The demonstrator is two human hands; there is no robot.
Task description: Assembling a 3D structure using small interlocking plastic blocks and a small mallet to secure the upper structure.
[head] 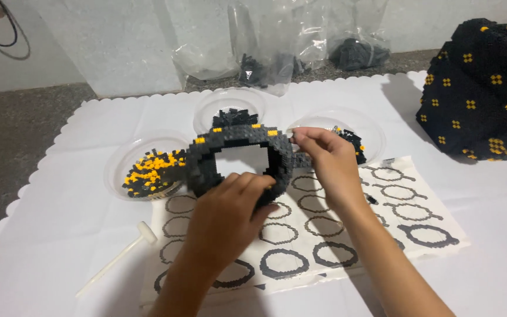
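A black ring built of tiny bricks [206, 154], with a few orange bricks along its top edge, is held up over the table. My left hand [230, 214] grips its lower rim from the near side. My right hand [324, 161] pinches the ring's right side, where a short black stub sticks out. Under both hands lies a white instruction sheet [418, 235] printed with rows of ring outlines.
Three clear plastic bowls [118, 170] [206, 105] [371, 129] hold loose black and orange bricks. A small white hammer [118, 258] lies at front left. A large black brick model with orange dots [482, 88] stands at right. Clear bags of bricks [277, 53] sit at the back.
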